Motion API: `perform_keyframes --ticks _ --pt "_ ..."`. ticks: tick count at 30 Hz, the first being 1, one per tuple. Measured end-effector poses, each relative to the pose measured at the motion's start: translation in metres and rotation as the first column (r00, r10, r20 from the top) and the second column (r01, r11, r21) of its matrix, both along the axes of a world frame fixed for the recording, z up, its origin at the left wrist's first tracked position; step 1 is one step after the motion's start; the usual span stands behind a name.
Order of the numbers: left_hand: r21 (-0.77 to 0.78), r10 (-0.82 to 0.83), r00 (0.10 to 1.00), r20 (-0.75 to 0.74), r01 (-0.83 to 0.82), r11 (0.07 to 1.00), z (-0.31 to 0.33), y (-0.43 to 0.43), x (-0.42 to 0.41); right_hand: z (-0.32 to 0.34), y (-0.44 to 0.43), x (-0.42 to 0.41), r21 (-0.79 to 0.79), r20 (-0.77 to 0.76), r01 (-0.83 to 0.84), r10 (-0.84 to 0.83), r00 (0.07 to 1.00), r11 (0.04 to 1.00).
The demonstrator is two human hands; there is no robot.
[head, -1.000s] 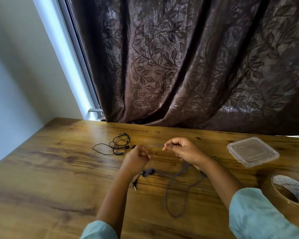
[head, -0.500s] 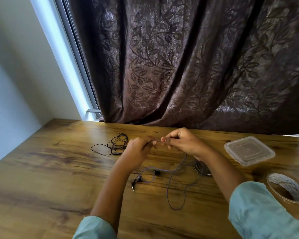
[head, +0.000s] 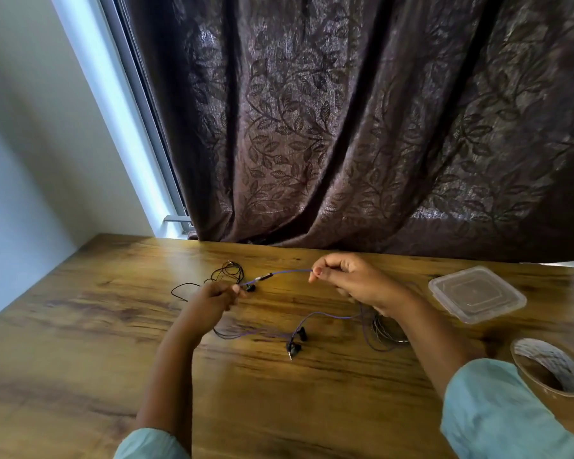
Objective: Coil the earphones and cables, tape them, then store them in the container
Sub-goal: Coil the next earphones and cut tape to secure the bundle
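Observation:
A purple earphone cable is stretched between my two hands above the wooden table. My left hand pinches one end of the stretch and my right hand pinches the other. The rest of the purple cable trails on the table below, ending in dark earbuds and a plug. A loose tangle of black earphones lies just beyond my left hand. A clear plastic container with its lid on sits to the right. A roll of brown tape lies at the right edge.
A dark patterned curtain hangs down to the table's far edge. A window frame and a white wall are at the left. A grey coiled cable lies partly hidden under my right wrist.
My hands were together half a second ago and have now pulled apart, drawing a length of the purple cable taut between them. The earbuds on the table have shifted to the right.

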State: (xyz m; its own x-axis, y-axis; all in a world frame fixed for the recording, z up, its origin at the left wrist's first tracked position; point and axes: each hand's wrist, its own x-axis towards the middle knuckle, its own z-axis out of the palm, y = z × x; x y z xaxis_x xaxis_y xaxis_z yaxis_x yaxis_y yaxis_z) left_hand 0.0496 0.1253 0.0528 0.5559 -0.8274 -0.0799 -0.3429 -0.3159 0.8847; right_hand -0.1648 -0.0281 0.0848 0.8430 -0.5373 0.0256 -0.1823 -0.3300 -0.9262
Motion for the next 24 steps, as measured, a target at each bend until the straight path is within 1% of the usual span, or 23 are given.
perform_keyframes --ticks 2,3,6,8,10,12,14,16,18,19,20,21,22,23,24 --pt "0.109 -0.085 0.996 -0.003 0.085 0.990 0.004 0.001 -0.007 0.005 0.004 0.003 -0.061 0.006 -0.032 0.032 0.999 0.998" --pt "0.104 -0.123 0.992 -0.013 0.123 0.987 0.010 0.000 -0.012 0.008 0.006 0.006 -0.089 0.011 -0.044 0.046 0.999 0.995" --pt "-0.094 -0.245 0.966 -0.080 0.237 0.967 0.035 -0.010 -0.037 0.010 0.012 0.019 -0.179 0.053 -0.063 0.073 0.996 0.982" --pt "-0.199 -0.320 0.945 -0.071 0.301 0.932 0.048 -0.019 -0.055 0.010 0.013 0.026 -0.220 0.052 -0.073 0.086 0.995 0.973" --pt "-0.218 -0.325 0.946 0.001 0.317 0.923 0.050 -0.024 -0.062 0.012 0.009 0.028 -0.230 0.066 -0.081 0.099 0.993 0.970" --pt "-0.225 -0.323 0.944 0.064 0.329 0.917 0.046 -0.025 -0.059 0.018 0.006 0.025 -0.255 0.026 -0.088 0.098 0.995 0.963" --pt "-0.264 -0.271 0.961 0.064 0.278 0.924 0.042 -0.021 -0.049 0.020 0.001 0.015 -0.279 -0.035 -0.086 0.079 0.996 0.957" --pt "-0.334 -0.095 0.995 0.007 0.092 0.938 0.037 -0.015 -0.031 0.022 -0.006 0.001 -0.251 -0.034 -0.047 0.040 0.999 0.967" --pt "-0.366 0.089 0.992 -0.091 -0.116 0.923 0.027 -0.003 -0.005 0.025 -0.013 -0.016 -0.162 -0.008 0.014 -0.015 1.000 0.987" --pt "-0.337 0.143 0.981 -0.128 -0.179 0.924 0.021 0.004 0.007 0.024 -0.017 -0.022 -0.116 -0.012 0.044 -0.046 0.999 0.992" --pt "-0.270 0.161 0.977 -0.142 -0.195 0.943 0.016 0.010 0.014 0.022 -0.020 -0.027 -0.086 -0.010 0.061 -0.063 0.998 0.994" --pt "-0.173 0.139 0.979 -0.150 -0.165 0.971 0.011 0.015 0.019 0.021 -0.021 -0.029 -0.067 -0.005 0.066 -0.067 0.998 0.996" --pt "-0.037 0.080 0.985 -0.154 -0.087 0.996 0.007 0.017 0.019 0.018 -0.020 -0.028 -0.053 0.008 0.053 -0.053 0.999 0.997" --pt "0.137 -0.017 0.989 -0.150 0.038 0.990 0.006 0.018 0.015 0.017 -0.018 -0.026 -0.038 0.017 0.039 -0.038 0.999 0.999" --pt "0.313 -0.142 0.979 -0.145 0.181 0.932 0.007 0.017 0.007 0.016 -0.015 -0.022 -0.031 0.023 0.022 -0.021 1.000 0.999"
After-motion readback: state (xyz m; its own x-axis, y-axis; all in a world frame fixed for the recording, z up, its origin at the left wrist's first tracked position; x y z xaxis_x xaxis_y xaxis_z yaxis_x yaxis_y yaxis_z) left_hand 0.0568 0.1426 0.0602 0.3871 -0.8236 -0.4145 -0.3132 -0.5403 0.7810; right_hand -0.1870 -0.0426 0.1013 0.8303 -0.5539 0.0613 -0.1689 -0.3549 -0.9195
